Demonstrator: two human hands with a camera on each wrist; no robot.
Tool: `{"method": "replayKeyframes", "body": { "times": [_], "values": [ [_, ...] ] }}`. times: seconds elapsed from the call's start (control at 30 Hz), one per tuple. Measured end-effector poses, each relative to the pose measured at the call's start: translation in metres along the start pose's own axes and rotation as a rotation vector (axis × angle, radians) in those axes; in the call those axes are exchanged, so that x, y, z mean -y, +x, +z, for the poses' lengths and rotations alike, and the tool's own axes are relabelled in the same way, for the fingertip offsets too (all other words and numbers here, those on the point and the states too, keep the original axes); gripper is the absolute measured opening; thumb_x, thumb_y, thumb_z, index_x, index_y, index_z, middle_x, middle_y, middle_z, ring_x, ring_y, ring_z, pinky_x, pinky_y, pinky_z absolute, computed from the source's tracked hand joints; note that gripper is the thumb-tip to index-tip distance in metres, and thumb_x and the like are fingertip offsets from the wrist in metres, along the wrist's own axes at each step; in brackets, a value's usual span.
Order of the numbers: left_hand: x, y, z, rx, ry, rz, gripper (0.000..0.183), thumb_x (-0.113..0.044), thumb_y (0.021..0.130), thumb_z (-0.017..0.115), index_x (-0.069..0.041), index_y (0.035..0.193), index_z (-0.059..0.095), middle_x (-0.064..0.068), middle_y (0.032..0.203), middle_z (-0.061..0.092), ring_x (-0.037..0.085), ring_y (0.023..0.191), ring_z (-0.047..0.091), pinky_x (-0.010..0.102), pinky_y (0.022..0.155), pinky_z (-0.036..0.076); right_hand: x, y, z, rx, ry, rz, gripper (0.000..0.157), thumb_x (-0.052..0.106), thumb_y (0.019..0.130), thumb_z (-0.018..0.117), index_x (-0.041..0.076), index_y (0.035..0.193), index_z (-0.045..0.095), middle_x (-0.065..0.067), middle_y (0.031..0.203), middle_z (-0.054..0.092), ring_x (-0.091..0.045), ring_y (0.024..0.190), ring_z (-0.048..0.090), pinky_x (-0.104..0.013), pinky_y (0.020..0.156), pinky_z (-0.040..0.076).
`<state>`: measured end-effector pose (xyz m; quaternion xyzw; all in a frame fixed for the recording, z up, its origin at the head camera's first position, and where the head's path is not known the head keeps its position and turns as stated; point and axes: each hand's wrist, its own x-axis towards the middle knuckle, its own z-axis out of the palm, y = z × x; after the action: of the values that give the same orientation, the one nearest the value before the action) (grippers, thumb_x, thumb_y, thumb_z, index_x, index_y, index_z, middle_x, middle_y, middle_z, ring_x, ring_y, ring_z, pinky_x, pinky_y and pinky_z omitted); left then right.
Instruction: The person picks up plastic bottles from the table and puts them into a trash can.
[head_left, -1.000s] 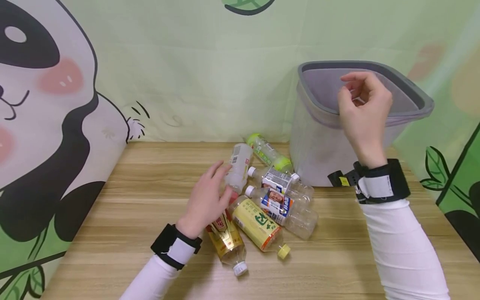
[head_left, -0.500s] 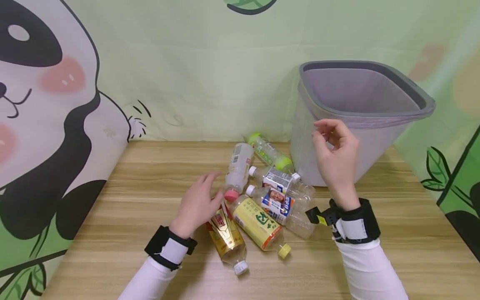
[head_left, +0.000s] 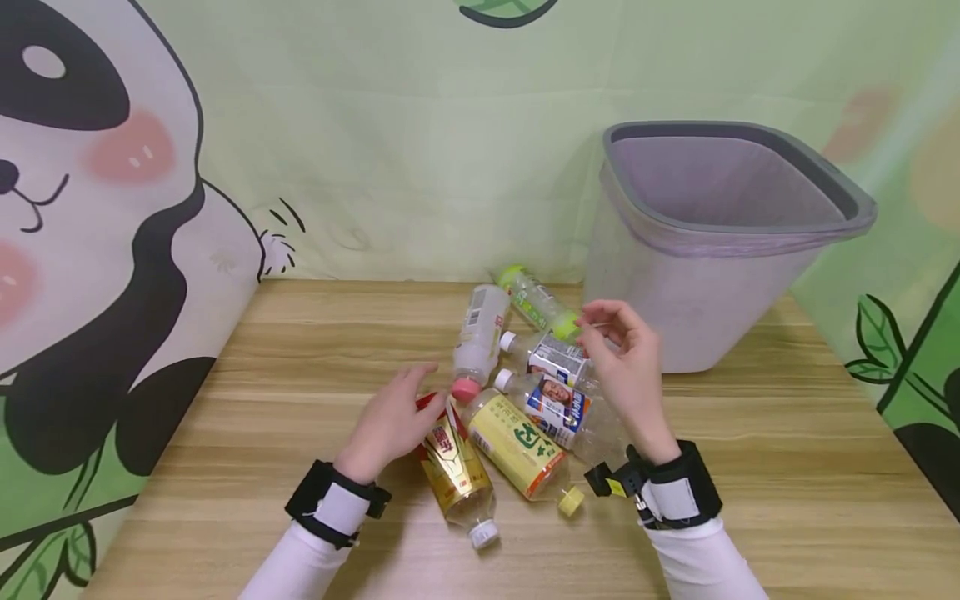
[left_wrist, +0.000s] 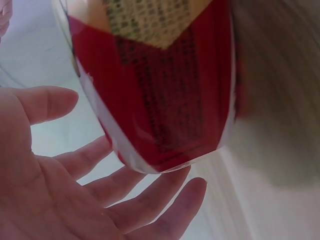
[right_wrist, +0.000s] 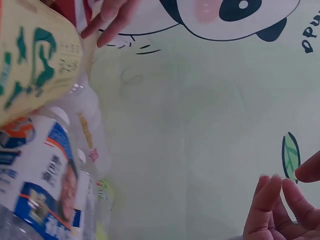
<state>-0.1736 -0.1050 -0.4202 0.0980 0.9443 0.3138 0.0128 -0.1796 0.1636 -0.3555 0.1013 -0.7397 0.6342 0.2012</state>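
Two blue-labelled bottles (head_left: 555, 407) lie by the empty, half-curled right hand (head_left: 632, 373); the relaxed left hand (head_left: 386, 425) holds nothing beside a red-and-gold bottle (head_left: 454, 471).

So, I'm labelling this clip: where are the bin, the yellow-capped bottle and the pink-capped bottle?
Bin (head_left: 697, 296): head view, front wall.
Yellow-capped bottle (head_left: 517, 443): head view, label.
Pink-capped bottle (head_left: 481, 335): head view, mid-body.

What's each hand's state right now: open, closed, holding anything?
Left hand: open, beside the red-and-gold bottle; contact unclear.
Right hand: open, loosely curved, holding nothing.
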Motion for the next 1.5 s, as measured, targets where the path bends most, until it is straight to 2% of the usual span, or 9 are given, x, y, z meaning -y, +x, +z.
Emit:
{"method": "replayKeyframes", "body": {
  "times": [0.17,0.43,0.7,0.97,1.1,1.33,1.5],
  "values": [
    [0.004,-0.001,0.004,0.014,-0.043,-0.009,0.055,-0.037,0.093,0.054,-0.005,0.137,0.046,0.018,0.135,0.05,0.034,0.122,0.048,0.053,0.097,0.042,-0.004,-0.008,0.005,0.061,0.0,0.009,0.025,-0.012,0.084,0.054,-0.006,0.108,0.057,-0.022,0.098,0.06,-0.021,0.079,0.059,-0.02,0.068,0.054],
    [0.006,0.0,0.01,0.054,-0.053,-0.055,0.06,-0.04,0.09,0.056,-0.005,0.138,0.045,0.02,0.133,0.052,0.033,0.12,0.05,0.052,0.096,0.043,-0.008,-0.015,0.009,0.107,-0.047,0.014,0.024,-0.009,0.085,0.056,-0.005,0.109,0.057,-0.022,0.101,0.061,-0.028,0.083,0.058,-0.018,0.067,0.051],
    [0.005,-0.001,0.012,0.085,-0.053,-0.09,0.067,-0.045,0.087,0.059,-0.006,0.139,0.044,0.02,0.131,0.054,0.033,0.116,0.051,0.052,0.094,0.044,-0.009,-0.019,0.012,0.132,-0.071,0.04,0.024,-0.005,0.086,0.056,-0.002,0.11,0.058,-0.017,0.103,0.061,-0.023,0.085,0.058,-0.019,0.066,0.05],
    [0.012,0.003,0.01,0.075,-0.078,-0.108,0.066,-0.042,0.086,0.062,-0.004,0.138,0.045,0.02,0.129,0.054,0.033,0.112,0.053,0.051,0.091,0.046,-0.011,-0.021,0.013,0.15,-0.068,0.023,0.023,-0.005,0.086,0.056,0.0,0.109,0.059,-0.015,0.103,0.062,-0.024,0.085,0.058,-0.019,0.064,0.05],
    [0.02,0.01,0.004,0.043,-0.033,-0.104,0.064,-0.039,0.086,0.061,-0.003,0.137,0.045,0.022,0.127,0.054,0.034,0.11,0.054,0.051,0.089,0.048,-0.003,-0.022,0.014,0.158,-0.084,0.042,0.024,-0.006,0.086,0.056,-0.001,0.109,0.059,-0.016,0.104,0.061,-0.025,0.086,0.058,-0.019,0.064,0.05],
    [0.034,0.034,-0.008,-0.003,0.04,-0.121,0.062,-0.039,0.09,0.056,0.0,0.137,0.043,0.027,0.127,0.053,0.039,0.108,0.055,0.053,0.086,0.048,0.026,-0.026,0.019,0.167,-0.131,0.042,0.023,-0.008,0.085,0.054,-0.008,0.107,0.057,-0.025,0.104,0.061,-0.031,0.087,0.058,-0.02,0.069,0.05],
    [0.042,0.047,-0.01,-0.058,0.073,-0.125,0.062,-0.042,0.092,0.051,0.0,0.137,0.042,0.029,0.131,0.048,0.043,0.11,0.052,0.054,0.089,0.046,0.03,-0.029,0.02,0.172,-0.15,0.051,0.023,-0.008,0.084,0.055,-0.009,0.107,0.058,-0.024,0.103,0.062,-0.029,0.086,0.059,-0.022,0.069,0.051]
  ]
}}
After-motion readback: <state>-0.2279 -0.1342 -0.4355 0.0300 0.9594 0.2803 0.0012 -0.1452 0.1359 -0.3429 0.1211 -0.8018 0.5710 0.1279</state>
